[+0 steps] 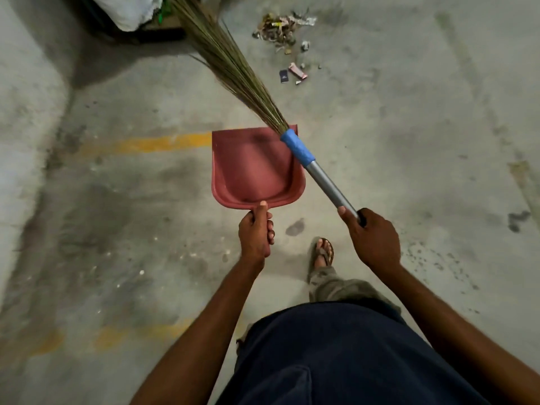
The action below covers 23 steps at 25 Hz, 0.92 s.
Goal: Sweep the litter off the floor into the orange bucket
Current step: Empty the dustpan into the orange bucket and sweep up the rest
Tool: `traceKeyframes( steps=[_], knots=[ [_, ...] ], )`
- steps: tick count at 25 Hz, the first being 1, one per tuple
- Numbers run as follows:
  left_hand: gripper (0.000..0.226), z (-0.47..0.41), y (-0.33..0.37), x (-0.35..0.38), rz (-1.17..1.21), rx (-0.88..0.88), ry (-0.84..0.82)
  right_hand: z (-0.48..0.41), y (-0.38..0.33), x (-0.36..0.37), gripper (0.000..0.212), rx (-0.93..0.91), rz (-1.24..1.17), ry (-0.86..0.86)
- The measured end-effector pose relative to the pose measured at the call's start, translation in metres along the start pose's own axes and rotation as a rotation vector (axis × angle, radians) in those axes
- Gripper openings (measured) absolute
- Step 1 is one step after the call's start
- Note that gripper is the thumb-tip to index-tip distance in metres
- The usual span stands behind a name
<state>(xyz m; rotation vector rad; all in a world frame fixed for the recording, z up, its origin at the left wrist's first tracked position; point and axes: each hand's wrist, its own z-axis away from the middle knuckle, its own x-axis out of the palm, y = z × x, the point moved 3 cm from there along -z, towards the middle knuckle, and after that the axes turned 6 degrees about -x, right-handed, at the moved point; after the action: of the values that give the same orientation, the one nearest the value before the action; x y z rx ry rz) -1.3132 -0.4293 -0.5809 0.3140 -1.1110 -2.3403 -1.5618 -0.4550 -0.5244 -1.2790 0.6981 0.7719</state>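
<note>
So the litter is mostly one small heap on the concrete floor up ahead, with a couple of flat wrappers lying just short of it, well apart from the person. It looks like scraps of paper, foil and packets, so I'd guess it's super light and floppy, the sort of stuff that skitters off or blows if you flick too hard. Short soft strokes, I reckon. The left hand is wrapped round the handle of the red dustpan, thumb on top, and the pan is held up off the floor with nothing in it. The right hand is curled round the metal end of the broom, low on the pole. That seems fine, since those long grass bristles are springy and weigh next to nothing. The orange bucket isn't anywhere in view, so no clue how far the carry is. The bristle tips run off the top edge next to a white sack, and the heap is too small and blurry to pick out pieces.
</note>
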Motion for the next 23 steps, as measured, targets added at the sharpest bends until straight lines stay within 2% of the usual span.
traceKeyframes(
  steps=[8, 16, 23],
  knots=[
    [0.035, -0.132, 0.129, 0.129, 0.003, 0.034, 0.082, -0.225, -0.014, -0.060, 0.065, -0.035, 0.008, -0.018],
    [0.038, -0.289, 0.233, 0.199, -0.053, 0.012, 0.103, -0.416, -0.049, -0.046, 0.069, 0.008, -0.010, -0.054],
    [0.041, -0.420, 0.314, 0.252, -0.135, -0.062, 0.079, -0.569, -0.072, -0.050, 0.077, 0.132, 0.020, -0.077]
  ],
)
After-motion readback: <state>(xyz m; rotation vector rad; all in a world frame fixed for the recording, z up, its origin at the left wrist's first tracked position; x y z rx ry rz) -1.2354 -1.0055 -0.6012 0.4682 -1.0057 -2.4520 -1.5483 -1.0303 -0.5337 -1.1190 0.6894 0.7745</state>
